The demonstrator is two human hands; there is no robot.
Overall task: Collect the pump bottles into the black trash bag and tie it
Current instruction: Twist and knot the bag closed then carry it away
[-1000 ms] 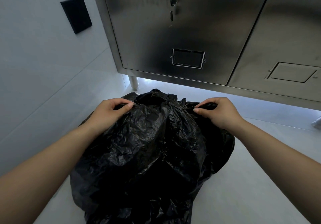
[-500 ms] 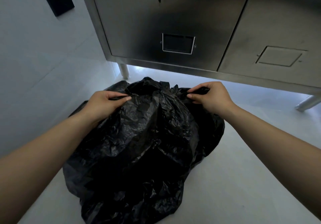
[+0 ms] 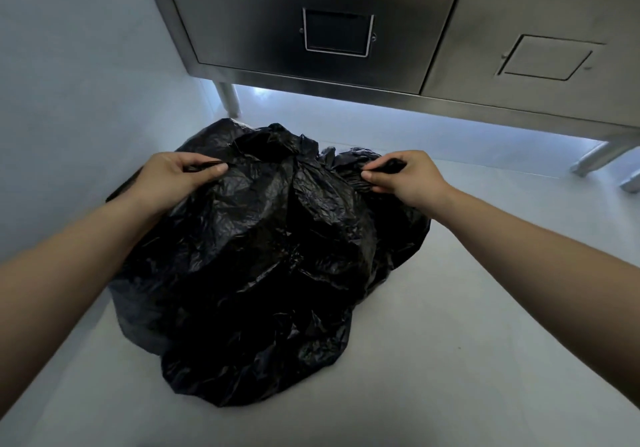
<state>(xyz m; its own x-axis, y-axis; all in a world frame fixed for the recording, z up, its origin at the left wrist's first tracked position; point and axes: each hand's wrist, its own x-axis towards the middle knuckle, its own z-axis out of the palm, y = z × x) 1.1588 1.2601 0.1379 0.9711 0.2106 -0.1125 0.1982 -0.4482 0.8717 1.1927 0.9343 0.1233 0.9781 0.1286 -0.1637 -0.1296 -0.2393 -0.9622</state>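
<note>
A bulging black trash bag (image 3: 263, 259) sits on the pale floor in front of me. My left hand (image 3: 173, 178) pinches a fold of the bag's rim on its left side. My right hand (image 3: 405, 178) pinches a bunched piece of the rim on the right side. Between the two hands the top of the bag is gathered in loose crumpled folds. No pump bottles show; whatever fills the bag is hidden by the plastic.
A stainless steel cabinet (image 3: 346, 6) on thin legs (image 3: 228, 98) stands just beyond the bag, with a lit gap under it. A pale wall (image 3: 69, 82) runs along the left. Bare floor (image 3: 467, 325) lies to the right and in front.
The view has tilted down and closer, so the cabinet sits higher in frame. Both hands keep their pinch on the bag's rim and have spread slightly apart.
</note>
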